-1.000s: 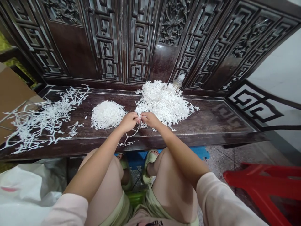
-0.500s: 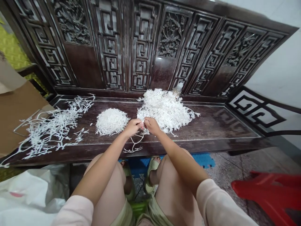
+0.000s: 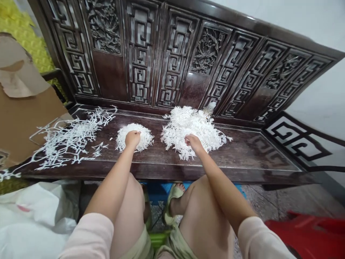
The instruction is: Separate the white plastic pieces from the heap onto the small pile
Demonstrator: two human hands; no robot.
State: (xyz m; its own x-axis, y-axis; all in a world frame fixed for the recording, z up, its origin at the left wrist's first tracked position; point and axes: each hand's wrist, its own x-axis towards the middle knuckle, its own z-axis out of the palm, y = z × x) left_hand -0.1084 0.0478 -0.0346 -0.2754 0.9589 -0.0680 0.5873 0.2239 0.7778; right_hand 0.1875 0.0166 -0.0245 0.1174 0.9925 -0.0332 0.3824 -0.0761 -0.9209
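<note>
Left hand [image 3: 132,139] is pressing on a dense dome of fine white branching sprigs [image 3: 145,139]; right hand [image 3: 193,142] is resting on a larger loose white sprig heap [image 3: 183,126], dark glossy wooden tabletop [image 3: 242,154]. Fingers [image 3: 133,133] curling, can't tell if gripping.

A dark, glossy hardwood counter [image 3: 242,153] with a carved fretwork backrest [image 3: 141,54] is being used as the support, and three separate lots of white branching sprigs are being carried on its seat. Near the centre, a tight domed mound of fine sprigs [image 3: 147,140] is being kept apart from a larger, looser heap of sprigs [image 3: 185,124] to its right. Toward the left end, long sprigs [image 3: 72,138] are being spread thinly, with some reaching over a cardboard sheet [image 3: 27,122]. Behind the heap, a plastic bottle [image 3: 210,108] is being partly hidden. Small white fragments [image 3: 111,139] are being left near the mound.
</note>
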